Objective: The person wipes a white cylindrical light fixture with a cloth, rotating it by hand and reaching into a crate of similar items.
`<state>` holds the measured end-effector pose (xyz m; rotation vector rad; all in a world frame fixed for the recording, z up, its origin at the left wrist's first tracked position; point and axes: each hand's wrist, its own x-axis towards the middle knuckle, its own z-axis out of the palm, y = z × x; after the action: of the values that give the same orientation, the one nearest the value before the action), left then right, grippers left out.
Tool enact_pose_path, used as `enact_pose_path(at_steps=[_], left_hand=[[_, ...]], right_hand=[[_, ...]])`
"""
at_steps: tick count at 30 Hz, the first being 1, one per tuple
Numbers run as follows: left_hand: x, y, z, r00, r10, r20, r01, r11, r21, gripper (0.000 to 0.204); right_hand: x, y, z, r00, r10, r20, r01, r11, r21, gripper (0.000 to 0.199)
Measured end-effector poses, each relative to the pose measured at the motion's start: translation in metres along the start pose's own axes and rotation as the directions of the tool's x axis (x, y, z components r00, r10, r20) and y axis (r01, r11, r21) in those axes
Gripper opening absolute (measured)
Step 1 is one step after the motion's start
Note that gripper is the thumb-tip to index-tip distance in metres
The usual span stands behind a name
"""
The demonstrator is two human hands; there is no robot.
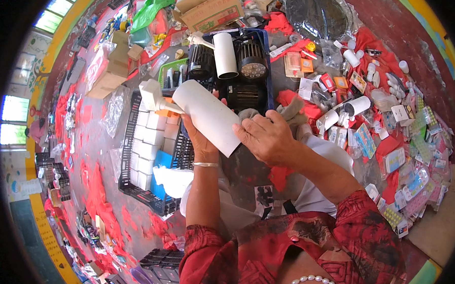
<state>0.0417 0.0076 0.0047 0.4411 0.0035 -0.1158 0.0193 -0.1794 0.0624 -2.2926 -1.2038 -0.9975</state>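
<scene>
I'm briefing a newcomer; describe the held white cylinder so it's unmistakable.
Find the blue crate, upper centre. Nearer the camera, the left hand holds the white cylinder, right hand touching it. Unlike the similar cylinder among black lamps, it's held aslant.

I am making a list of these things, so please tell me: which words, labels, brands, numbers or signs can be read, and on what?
I don't copy printed words; here is where they stand.
Cardboard box: printed lettering on its side.
Yellow wall band: dark writing, too small to read.
Small packages at right: print too small or blurred.
Held white cylinder: none visible.
</scene>
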Motion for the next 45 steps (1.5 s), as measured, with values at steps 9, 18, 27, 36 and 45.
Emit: enact_pose_path(at_steps=[9,18,27,36,45], left_hand=[[-0.008,-0.009,0.007,0.979,-0.041,-0.200,0.062,0.993,0.101,0.069],[-0.023,-0.010,-0.006,0.989,-0.124,-0.076,0.142,0.940,0.310,0.050],[-0.032,-0.001,0.035,0.982,-0.149,-0.117,0.160,0.983,0.088,0.068],[-0.017,-0.008,-0.032,0.996,-0.085,0.015,0.086,0.995,-0.060,0.066],[-0.007,0.019,-0.009,0.992,-0.028,-0.125,0.011,0.991,-0.131,0.072]], right_hand=[[0.039,0.010,-0.042,0.720,0.626,0.300,-0.468,0.119,0.876,0.031],[0.030,-0.004,0.033,0.961,0.275,0.006,-0.244,0.844,0.478,0.038],[0.012,0.035,0.057,0.676,0.736,-0.030,-0.566,0.544,0.619,0.034],[0.035,0.022,0.054,0.870,0.491,0.047,-0.396,0.638,0.661,0.035],[0.006,0.005,-0.011,0.815,0.246,0.524,-0.559,0.100,0.823,0.027]])
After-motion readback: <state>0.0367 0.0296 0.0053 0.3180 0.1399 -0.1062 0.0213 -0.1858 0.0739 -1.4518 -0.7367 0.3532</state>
